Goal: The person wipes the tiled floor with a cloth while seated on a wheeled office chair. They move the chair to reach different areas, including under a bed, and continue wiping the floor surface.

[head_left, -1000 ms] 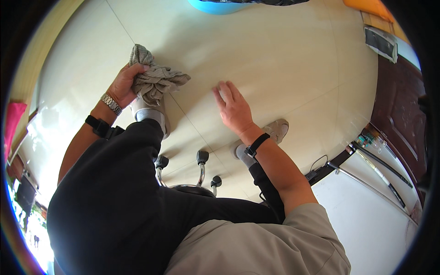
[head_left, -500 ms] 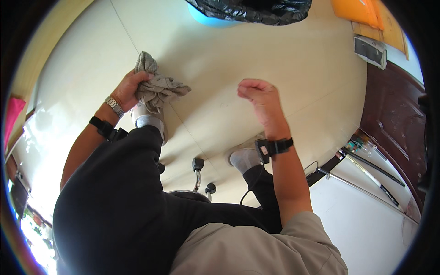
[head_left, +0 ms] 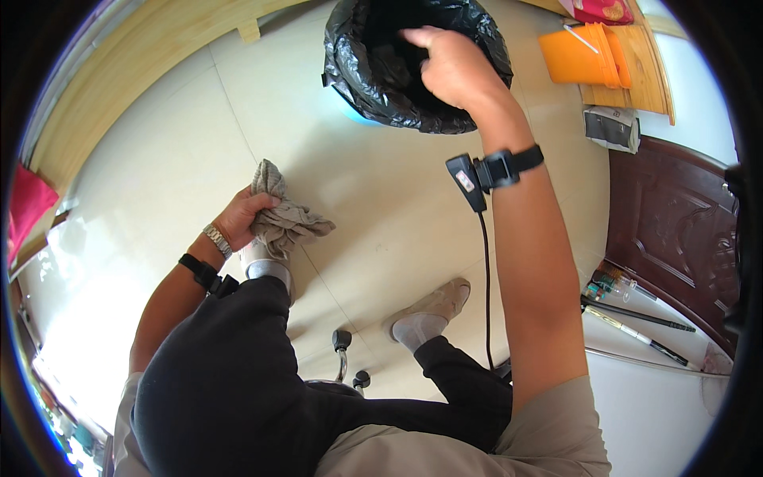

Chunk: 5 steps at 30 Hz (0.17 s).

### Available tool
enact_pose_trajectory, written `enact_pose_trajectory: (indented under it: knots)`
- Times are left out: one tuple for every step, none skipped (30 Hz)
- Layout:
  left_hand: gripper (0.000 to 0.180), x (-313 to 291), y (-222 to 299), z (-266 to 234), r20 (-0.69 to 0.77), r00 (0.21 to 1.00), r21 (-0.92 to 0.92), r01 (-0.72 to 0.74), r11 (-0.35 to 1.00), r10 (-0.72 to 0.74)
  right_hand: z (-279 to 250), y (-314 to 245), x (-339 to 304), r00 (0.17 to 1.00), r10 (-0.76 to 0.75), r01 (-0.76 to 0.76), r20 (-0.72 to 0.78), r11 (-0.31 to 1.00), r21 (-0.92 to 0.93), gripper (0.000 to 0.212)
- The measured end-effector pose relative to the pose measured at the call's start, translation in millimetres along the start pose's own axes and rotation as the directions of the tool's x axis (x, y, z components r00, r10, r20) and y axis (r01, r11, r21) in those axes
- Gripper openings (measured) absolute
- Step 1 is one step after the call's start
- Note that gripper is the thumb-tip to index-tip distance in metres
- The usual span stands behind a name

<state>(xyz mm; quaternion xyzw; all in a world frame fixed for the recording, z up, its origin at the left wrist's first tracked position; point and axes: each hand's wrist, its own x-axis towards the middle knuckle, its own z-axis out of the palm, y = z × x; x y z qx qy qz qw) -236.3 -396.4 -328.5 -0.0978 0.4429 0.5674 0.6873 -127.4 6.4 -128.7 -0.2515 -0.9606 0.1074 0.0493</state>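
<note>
My left hand [head_left: 241, 219] is closed on a crumpled grey-beige cloth [head_left: 288, 225], which hangs just above my left foot. Over the mouth of a bin lined with a black plastic bag [head_left: 343, 67], at the top of the view, my right hand [head_left: 459, 70] reaches with a finger stretched out toward the left. It is slightly blurred, and I see nothing held in it. The dark inside of the bin hides most of what lies there.
An orange bucket [head_left: 584, 57] stands at the upper right on a wooden surface, above a grey-and-white package [head_left: 612, 129]. A dark red panelled door [head_left: 675, 222] is on the right, with poles [head_left: 636, 334] below. Chair casters [head_left: 342, 340] stand between my feet.
My right hand has moved up and forward from above the floor to over the bin, and its pinched fingers have loosened. The view has shifted, showing more of the bin. The left hand keeps the cloth.
</note>
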Motion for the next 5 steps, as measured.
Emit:
enact_pose_trajectory:
  knots:
    - [0.033, -1.5, -0.8, -0.9, -0.004, 1.000, 0.000, -0.003, 1.000, 0.003, 6.1, -1.5, 4.0, 0.994, 0.055, -0.048, 0.090, 0.996, -0.077, 0.050]
    - [0.034, -2.5, -1.8, -2.4, 0.017, 1.000, -0.019, -0.016, 1.000, 0.016, 7.0, -0.1, 11.5, 0.997, 0.024, -0.018, 0.078, 0.997, -0.080, 0.050]
    - [0.035, -1.7, -1.9, -4.1, -0.003, 1.000, -0.001, -0.012, 1.000, 0.012, 5.9, 3.1, 21.1, 0.995, 0.040, -0.032, 0.090, 0.996, -0.085, 0.051]
    - [0.036, -1.0, -2.4, -6.2, 0.002, 1.000, 0.001, -0.014, 1.000, 0.014, 4.1, 6.2, 29.5, 0.993, 0.057, -0.048, 0.105, 0.995, -0.088, 0.051]
    - [0.036, -1.6, -2.9, -7.5, 0.028, 0.999, -0.010, -0.017, 1.000, 0.018, 6.9, 5.0, 30.2, 0.992, 0.054, -0.044, 0.112, 0.995, -0.086, 0.051]
